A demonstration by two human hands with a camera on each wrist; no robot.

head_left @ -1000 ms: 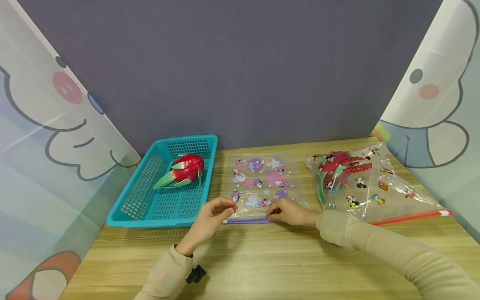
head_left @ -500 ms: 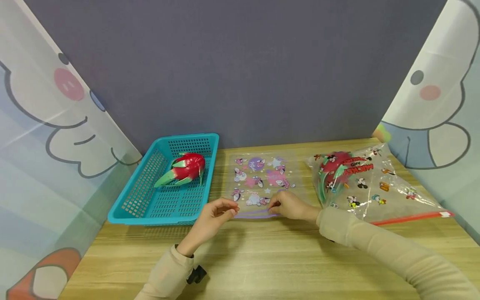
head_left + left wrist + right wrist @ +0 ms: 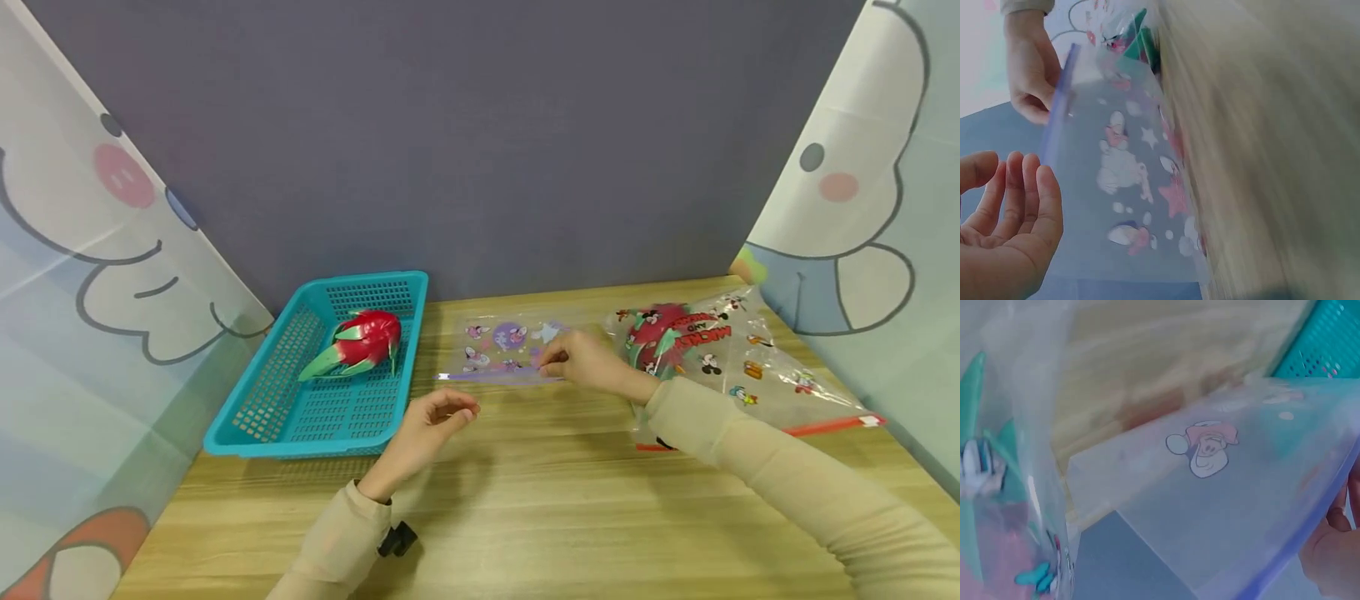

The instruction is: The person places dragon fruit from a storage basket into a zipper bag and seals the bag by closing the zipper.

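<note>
My right hand (image 3: pixel 585 362) pinches the purple zip edge of a clear zip bag (image 3: pixel 491 337) printed with pink and purple cartoons and stars. The bag hangs tilted up from the table; in the left wrist view its printed face (image 3: pixel 1122 169) is spread flat. The zip's white slider (image 3: pixel 443 377) sits at the left end. My left hand (image 3: pixel 427 429) hovers just in front of that end, fingers loosely curved, holding nothing. In the left wrist view a gap shows between these fingers (image 3: pixel 1047 194) and the other hand.
A turquoise basket (image 3: pixel 307 446) on the left holds a red dragon fruit (image 3: pixel 375 340) with green leaf tips. On the right lies a larger clear bag (image 3: pixel 765 392) with a red zip, a dragon fruit (image 3: pixel 660 329) inside. A grey panel (image 3: pixel 480 150) stands behind the wooden table (image 3: pixel 525 517).
The purple-zip bag was lying flat; my right hand has lifted its zip edge up and away from me. My left hand has stayed nearly in place, now apart from the bag.
</note>
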